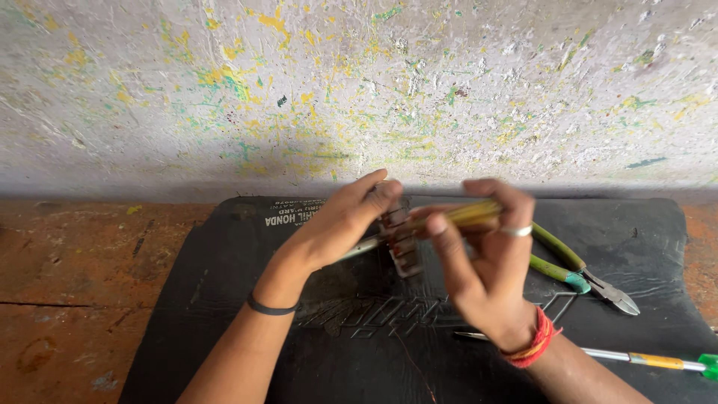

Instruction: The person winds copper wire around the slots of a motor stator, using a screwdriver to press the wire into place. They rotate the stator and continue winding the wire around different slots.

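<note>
Mat (pixel 224 299) centre frame on surface (pixel 75 284); wall (pixel 359 90) behind. Pliers (pixel 576 271) right on mat, screwdriver (pixel 643 360) below them.

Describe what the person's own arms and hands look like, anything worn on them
Both forearms are bare, with no sleeves in view. The left hand has a thin black band around its wrist. The right hand wears a plain silver ring on one of its fingers, and red and orange threads are wound several times around its wrist. No gloves or watch are visible.

Paint-flecked whitish wall (pixel 359 82) above rusty-brown floor (pixel 82 277).
</note>
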